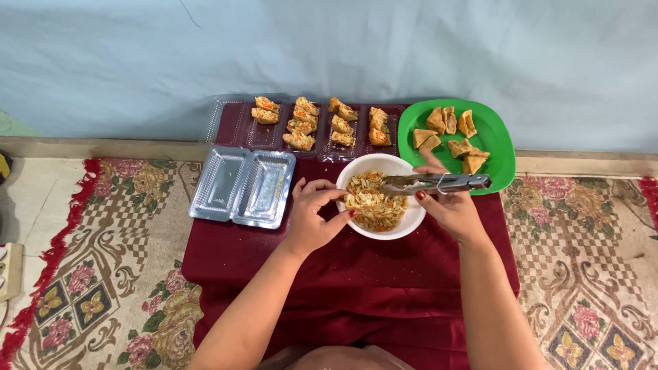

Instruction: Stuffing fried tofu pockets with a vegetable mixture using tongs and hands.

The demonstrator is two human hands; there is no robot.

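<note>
Pinching a filled pastry piece [355,200] in the left hand [312,219] over the white bowl [410,218]; right hand [449,205] clamping metal tongs [432,183] just above. Risking filling spilling onto the red desk [343,274] if tilted.

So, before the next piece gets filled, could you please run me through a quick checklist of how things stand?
1. Piece in the left hand: a tofu pocket is pinched over the white bowl. Ok.
2. Tongs in the right hand: gripped, tips over the vegetable filling. Ok.
3. Filling supply: the bowl holds plenty. Ok.
4. Unfilled pieces: several lie on the green plate, beside the bowl. Ok.
5. Space for finished pieces: the open clear container has nothing in it. Ok.
6. Whether the held pocket is already slit open: cannot tell.
</note>
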